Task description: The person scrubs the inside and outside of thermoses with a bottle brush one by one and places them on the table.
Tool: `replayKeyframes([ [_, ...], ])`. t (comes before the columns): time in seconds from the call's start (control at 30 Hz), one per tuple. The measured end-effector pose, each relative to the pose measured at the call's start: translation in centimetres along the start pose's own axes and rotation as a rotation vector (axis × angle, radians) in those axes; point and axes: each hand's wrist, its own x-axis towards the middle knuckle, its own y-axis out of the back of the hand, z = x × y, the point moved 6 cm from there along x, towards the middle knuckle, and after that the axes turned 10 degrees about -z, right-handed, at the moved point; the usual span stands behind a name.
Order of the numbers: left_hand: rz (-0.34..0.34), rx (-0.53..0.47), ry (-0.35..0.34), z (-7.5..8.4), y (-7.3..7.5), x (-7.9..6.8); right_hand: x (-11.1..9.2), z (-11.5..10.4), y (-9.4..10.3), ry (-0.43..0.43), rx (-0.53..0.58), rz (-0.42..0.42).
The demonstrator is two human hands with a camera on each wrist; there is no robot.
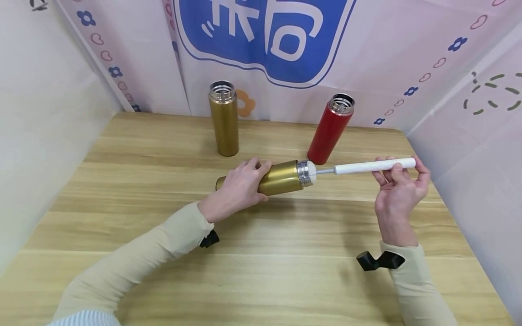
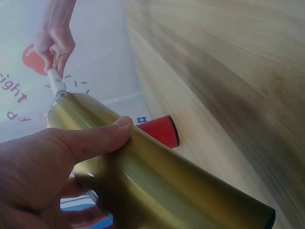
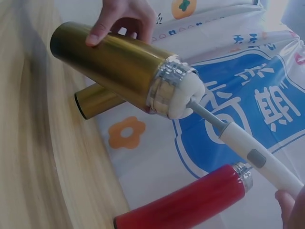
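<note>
Watching from afar through the head view, I have my left hand (image 1: pixel 240 183) curled round a gold bottle (image 1: pixel 281 179) at centre, its long axis nine to three o'clock, steel mouth (image 1: pixel 303 174) at three. My right hand (image 1: pixel 399 190), farther from that mouth, pinches a white brush handle (image 1: pixel 355 167); from there its sponge head (image 1: pixel 312 172) points to nine, partly inside the mouth, nearly in line.

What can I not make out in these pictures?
Head: part of held gold bottle, covered by left hand.
Right wrist: far end of sponge brush, inside that bottle.
Right wrist: most of right hand, past frame edge.
Left wrist: neck of red bottle, behind held gold bottle.
</note>
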Motion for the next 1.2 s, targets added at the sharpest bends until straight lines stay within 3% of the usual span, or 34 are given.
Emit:
replayKeyframes([
  [0.27,0.006,-0.020,0.001,-0.7,0.1,-0.7,0.6,-0.3,0.1,-0.006,0.011,-0.030],
  [0.53,-0.005,-0.050,-0.010,-0.7,-0.2,-0.6,0.5,0.5,-0.1,0.038,0.003,-0.113],
  [0.77,-0.024,-0.068,-0.006,-0.5,-0.3,-0.3,-0.1,1.7,-0.3,0.068,0.021,-0.150],
  [1.2,-0.050,-0.067,0.018,0.2,-0.5,-0.1,-1.5,3.0,-1.0,0.031,-0.011,-0.169],
])
